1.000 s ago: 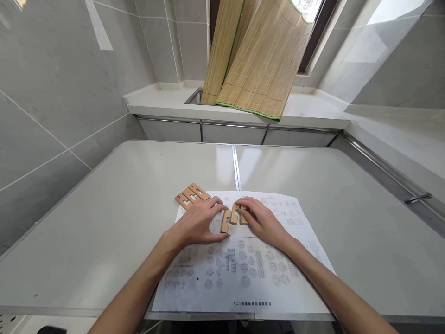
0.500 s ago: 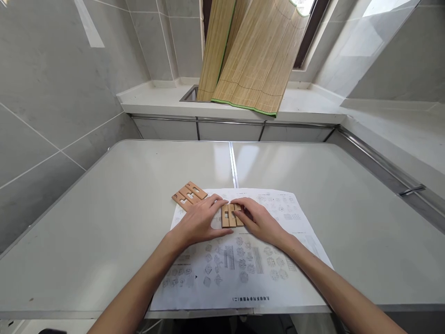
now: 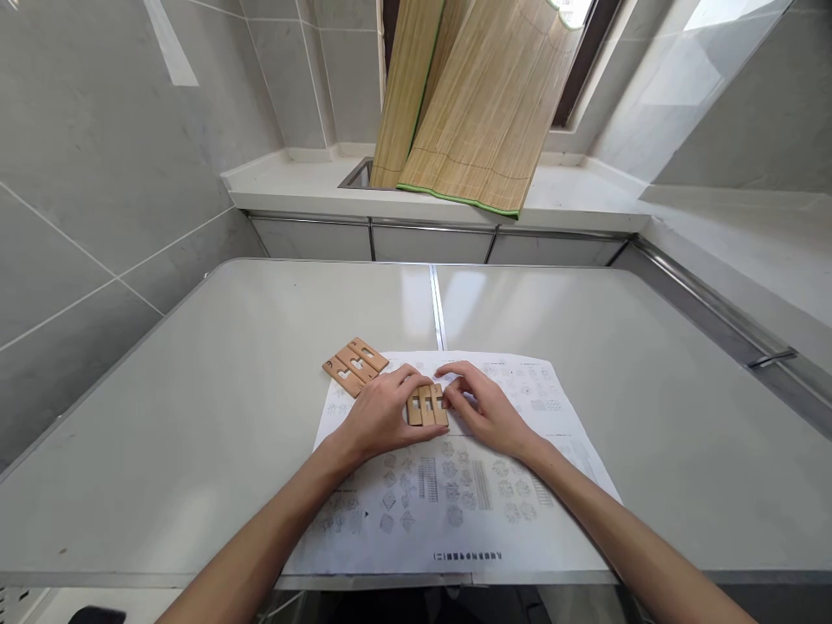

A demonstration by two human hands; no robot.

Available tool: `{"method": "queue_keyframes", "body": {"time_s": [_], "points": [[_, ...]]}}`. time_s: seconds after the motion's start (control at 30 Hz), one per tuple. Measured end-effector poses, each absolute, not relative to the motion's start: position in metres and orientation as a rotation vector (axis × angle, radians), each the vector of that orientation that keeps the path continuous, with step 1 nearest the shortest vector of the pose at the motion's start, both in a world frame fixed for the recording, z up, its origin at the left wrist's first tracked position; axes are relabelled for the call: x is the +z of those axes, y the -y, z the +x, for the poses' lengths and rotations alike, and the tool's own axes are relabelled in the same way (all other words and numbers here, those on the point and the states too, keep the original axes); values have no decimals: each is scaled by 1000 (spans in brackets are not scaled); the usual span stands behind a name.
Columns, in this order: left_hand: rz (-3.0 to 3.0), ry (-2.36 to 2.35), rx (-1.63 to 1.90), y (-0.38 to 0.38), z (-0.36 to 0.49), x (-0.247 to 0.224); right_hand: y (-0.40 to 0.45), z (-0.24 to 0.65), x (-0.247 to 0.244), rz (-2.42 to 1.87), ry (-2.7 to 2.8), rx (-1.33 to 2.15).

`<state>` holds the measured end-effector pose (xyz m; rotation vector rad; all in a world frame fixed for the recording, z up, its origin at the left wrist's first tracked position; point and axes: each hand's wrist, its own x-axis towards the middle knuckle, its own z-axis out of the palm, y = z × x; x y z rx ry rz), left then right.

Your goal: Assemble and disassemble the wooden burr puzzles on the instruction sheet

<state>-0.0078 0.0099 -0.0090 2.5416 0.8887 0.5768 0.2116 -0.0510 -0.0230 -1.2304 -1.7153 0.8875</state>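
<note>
Head view, left hand (image 3: 388, 411): thumb and fingers gripping three small wooden pieces (image 3: 426, 418) by their ends.
Right hand (image 3: 482, 406): fingers bent, fingertips at the pieces' right edge; whether they grip, I cannot tell.
Small pieces: side by side, between both hands.
Numbered pieces (image 3: 365, 373): just beyond the left hand.
Printed sheet (image 3: 429, 533): beneath both hands.

A bamboo blind (image 3: 484, 113) partly covers a bright window (image 3: 573, 12) between grey tiled walls (image 3: 97, 130).

Seemingly a room in a home, grey wall tiles (image 3: 117, 173), white ledge (image 3: 578, 198), bamboo mat (image 3: 481, 113), window (image 3: 572, 12)
</note>
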Motion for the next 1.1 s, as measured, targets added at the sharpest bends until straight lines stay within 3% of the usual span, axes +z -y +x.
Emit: {"method": "queue_keyframes", "body": {"time_s": [0.73,1.1], "points": [[2623,-873,571,-2,-20,-10,45,213,-36,-1302,1571,861],[2527,-1309,726,21,-111,8,47,213,-35,-1335,1583,851]]}}
